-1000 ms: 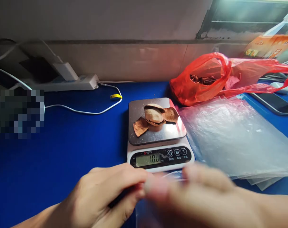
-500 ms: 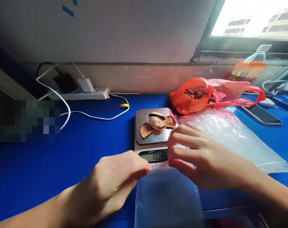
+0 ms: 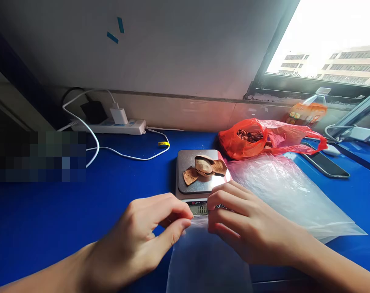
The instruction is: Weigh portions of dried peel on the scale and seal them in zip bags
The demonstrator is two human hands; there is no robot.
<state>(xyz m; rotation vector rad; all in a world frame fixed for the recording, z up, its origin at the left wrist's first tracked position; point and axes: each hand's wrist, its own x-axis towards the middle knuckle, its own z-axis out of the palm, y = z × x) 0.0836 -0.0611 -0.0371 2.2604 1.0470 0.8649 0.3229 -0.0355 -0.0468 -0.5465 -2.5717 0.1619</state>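
Note:
My left hand (image 3: pixel 145 232) pinches the upper edge of a clear plastic bag (image 3: pixel 209 260) between thumb and forefinger. Close by, my right hand (image 3: pixel 248 221) has its fingers curled at the same edge, its fingertips partly hidden. The bag hangs down toward the bottom of the view and looks flat. Just beyond both hands stands a small digital scale (image 3: pixel 186 158), its display (image 3: pixel 200 209) showing about 10.0. Brown curled, bark-like pieces (image 3: pixel 204 166) lie on its steel plate, a pale rounded one in the middle.
Right of the scale lies a stack of clear bags (image 3: pixel 282 195). Behind it are a red plastic bag (image 3: pixel 276 130) holding brown pieces, a phone (image 3: pixel 328 163) and an orange-labelled bottle (image 3: pixel 308 112). A power strip (image 3: pixel 123 127) with white cable (image 3: pixel 126 156) sits at the back left.
The camera view has tilted up, so the scale and background sit lower. My left thumb now shows against the forefinger at the bag's edge, and my hands are slightly closer together.

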